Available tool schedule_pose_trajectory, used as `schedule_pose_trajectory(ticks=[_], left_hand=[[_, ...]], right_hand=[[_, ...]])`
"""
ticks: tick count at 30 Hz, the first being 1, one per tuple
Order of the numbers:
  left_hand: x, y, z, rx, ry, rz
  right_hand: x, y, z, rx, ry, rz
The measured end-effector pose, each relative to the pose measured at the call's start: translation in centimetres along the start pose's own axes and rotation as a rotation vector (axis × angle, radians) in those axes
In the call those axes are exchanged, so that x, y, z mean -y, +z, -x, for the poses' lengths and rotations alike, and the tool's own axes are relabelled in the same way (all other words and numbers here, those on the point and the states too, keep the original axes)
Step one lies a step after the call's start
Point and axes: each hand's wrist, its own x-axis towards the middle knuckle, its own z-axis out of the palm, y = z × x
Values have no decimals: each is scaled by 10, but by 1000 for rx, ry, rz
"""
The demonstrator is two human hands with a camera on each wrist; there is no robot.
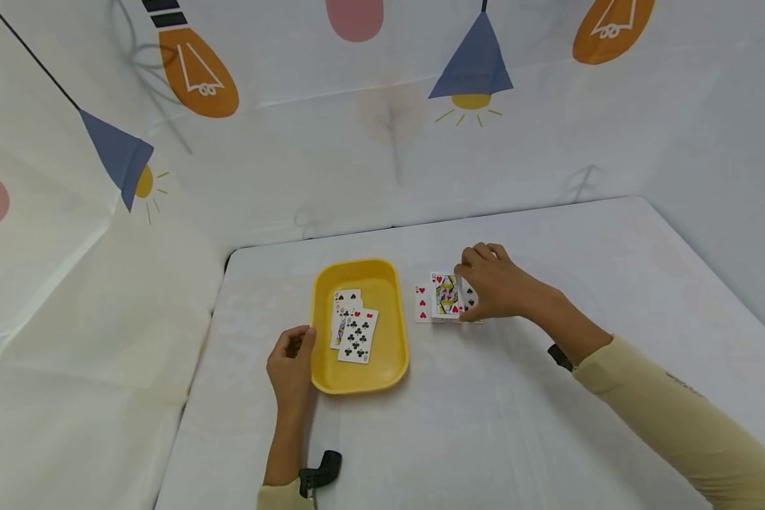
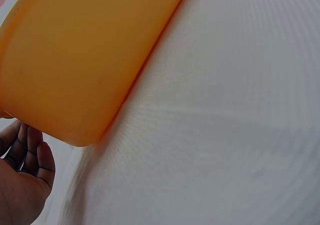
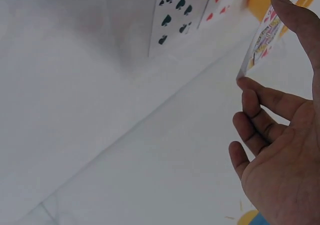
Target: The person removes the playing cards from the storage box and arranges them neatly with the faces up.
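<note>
My right hand pinches a queen of hearts by its edges between thumb and index finger. In the right wrist view the queen is tilted, its face partly seen. Below it on the table lie a hearts card and a seven of spades, partly covered in the head view. My left hand holds the left rim of a yellow tray, fingers curled at its side. Inside the tray, a clubs card overlaps other cards, with a spades card at the top.
A white-covered table bears the tray and cards. White fabric with printed lamps and bulbs hangs behind and at the left. The tray stands just left of the loose cards.
</note>
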Motion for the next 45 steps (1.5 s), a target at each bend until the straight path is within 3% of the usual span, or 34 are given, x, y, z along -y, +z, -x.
schedule_pose_trajectory(ticks=[5, 8, 15, 19, 32, 45], left_hand=[[-25, -3, 10, 3, 11, -3], [-31, -4, 13, 5, 17, -7], [3, 1, -1, -6, 17, -11], [13, 1, -4, -3, 32, 3], [6, 0, -3, 4, 44, 16], [13, 1, -5, -2, 25, 11]], right_hand=[[-12, 3, 6, 3, 16, 2], [-20, 4, 9, 17, 34, 4], [-38, 9, 18, 26, 51, 7], [-48, 13, 24, 25, 49, 6], [-71, 20, 37, 37, 55, 15], [-82, 24, 42, 61, 64, -1]])
